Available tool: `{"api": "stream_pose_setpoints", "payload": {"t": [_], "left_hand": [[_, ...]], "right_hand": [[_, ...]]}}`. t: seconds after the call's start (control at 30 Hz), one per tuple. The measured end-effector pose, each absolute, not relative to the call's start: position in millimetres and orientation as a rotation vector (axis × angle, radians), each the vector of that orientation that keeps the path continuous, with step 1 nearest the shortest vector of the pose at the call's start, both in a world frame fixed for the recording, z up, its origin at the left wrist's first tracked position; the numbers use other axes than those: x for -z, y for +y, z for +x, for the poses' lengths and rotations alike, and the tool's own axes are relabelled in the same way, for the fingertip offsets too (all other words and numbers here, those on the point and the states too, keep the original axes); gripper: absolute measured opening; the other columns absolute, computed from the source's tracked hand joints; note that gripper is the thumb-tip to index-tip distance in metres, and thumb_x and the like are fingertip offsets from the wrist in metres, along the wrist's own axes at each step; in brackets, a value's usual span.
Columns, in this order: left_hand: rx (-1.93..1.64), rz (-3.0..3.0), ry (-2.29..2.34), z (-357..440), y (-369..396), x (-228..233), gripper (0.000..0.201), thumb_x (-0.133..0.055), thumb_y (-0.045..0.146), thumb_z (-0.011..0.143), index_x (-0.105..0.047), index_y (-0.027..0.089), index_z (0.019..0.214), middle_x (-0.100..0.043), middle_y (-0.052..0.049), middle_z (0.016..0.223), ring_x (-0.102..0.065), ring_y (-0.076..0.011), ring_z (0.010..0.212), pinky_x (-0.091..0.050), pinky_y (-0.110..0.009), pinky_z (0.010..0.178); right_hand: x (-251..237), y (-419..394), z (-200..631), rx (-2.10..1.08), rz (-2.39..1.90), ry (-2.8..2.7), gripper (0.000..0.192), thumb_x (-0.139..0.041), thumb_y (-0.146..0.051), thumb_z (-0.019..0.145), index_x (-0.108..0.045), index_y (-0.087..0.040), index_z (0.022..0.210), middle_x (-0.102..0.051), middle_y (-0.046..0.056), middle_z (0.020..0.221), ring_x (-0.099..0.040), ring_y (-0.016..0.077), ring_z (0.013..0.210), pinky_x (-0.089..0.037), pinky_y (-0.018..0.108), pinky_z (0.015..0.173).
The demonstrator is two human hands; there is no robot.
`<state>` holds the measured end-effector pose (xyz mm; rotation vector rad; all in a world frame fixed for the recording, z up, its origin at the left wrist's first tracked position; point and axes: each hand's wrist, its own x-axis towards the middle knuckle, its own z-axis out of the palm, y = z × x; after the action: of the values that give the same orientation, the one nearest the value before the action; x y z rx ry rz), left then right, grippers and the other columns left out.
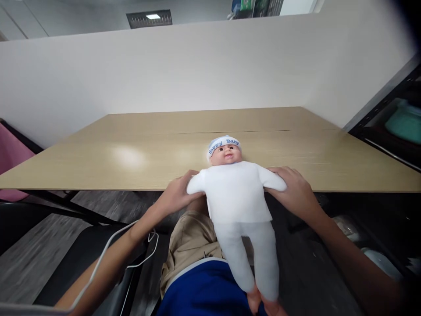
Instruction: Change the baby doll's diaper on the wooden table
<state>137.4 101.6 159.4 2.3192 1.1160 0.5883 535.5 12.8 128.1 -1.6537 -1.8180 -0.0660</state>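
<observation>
I see from a single camera worn on my head, set above the near side of the bench and facing forward and down over it. The view is wide and close: my left grip and right grip show near the lens at the bench's near edge, my lap below it, the white wall beyond its far edge.

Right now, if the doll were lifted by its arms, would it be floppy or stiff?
The doll is probably floppy: its plump white limbs look padded. Its legs, below the table edge, may swing. Its head looks smoother, perhaps firmer.
</observation>
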Motion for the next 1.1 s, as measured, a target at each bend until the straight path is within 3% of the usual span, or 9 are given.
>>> {"api": "stream_pose_setpoints", "payload": {"t": [0.23, 0.47, 0.63, 0.87, 1.1], "left_hand": [[-0.482, 2.387, 1.087, 150, 176, -168, 0.068, -0.075, 0.065, 0.096, -0.065, 0.020, 0.146, -0.078, -0.011, 0.137, -0.074, -0.0335, 0.118, -0.054, -0.040, 0.100], [-0.412, 2.484, 1.221, 133, 245, -160, 0.073, -0.071, 0.084, 0.094, -0.071, 0.018, 0.125, -0.077, -0.010, 0.118, -0.069, -0.0305, 0.105, -0.049, -0.035, 0.090], [-0.537, 2.561, 1.235, 131, 296, -139, 0.067, -0.066, 0.083, 0.099, -0.070, 0.019, 0.118, -0.074, -0.010, 0.114, -0.065, -0.0302, 0.106, -0.047, -0.036, 0.091], [-0.630, 2.569, 1.274, 137, 377, -125, 0.063, -0.070, 0.085, 0.095, -0.067, 0.023, 0.105, -0.074, -0.007, 0.104, -0.068, -0.0307, 0.098, -0.044, -0.037, 0.077], [-0.831, 2.572, 1.434, 156, 455, -123, 0.073, -0.077, 0.087, 0.087, -0.071, 0.021, 0.117, -0.076, -0.014, 0.115, -0.066, -0.0373, 0.113, -0.053, -0.047, 0.097]], "right_hand": [[-112, 59, 555, 0.000, -1.845, -1.811, 0.043, -0.064, -0.057, 0.104, -0.078, -0.026, 0.130, -0.086, 0.011, 0.112, -0.079, 0.0384, 0.099, -0.052, 0.042, 0.079], [-103, 114, 569, 0.012, -1.858, -1.840, 0.056, -0.062, -0.073, 0.104, -0.076, -0.023, 0.125, -0.083, 0.014, 0.112, -0.076, 0.0378, 0.099, -0.052, 0.042, 0.080], [-99, 171, 572, 0.048, -1.826, -1.899, 0.052, -0.061, -0.069, 0.103, -0.071, -0.021, 0.119, -0.080, 0.015, 0.108, -0.073, 0.0359, 0.096, -0.051, 0.041, 0.080], [-104, 248, 578, 0.015, -1.821, -1.904, 0.035, -0.073, -0.046, 0.096, -0.071, -0.022, 0.121, -0.081, 0.018, 0.115, -0.069, 0.0364, 0.098, -0.048, 0.043, 0.079], [-108, 329, 589, 0.074, -1.856, -1.824, 0.045, -0.075, -0.048, 0.104, -0.070, -0.015, 0.136, -0.079, 0.019, 0.129, -0.067, 0.0305, 0.107, -0.041, 0.038, 0.085]]}}
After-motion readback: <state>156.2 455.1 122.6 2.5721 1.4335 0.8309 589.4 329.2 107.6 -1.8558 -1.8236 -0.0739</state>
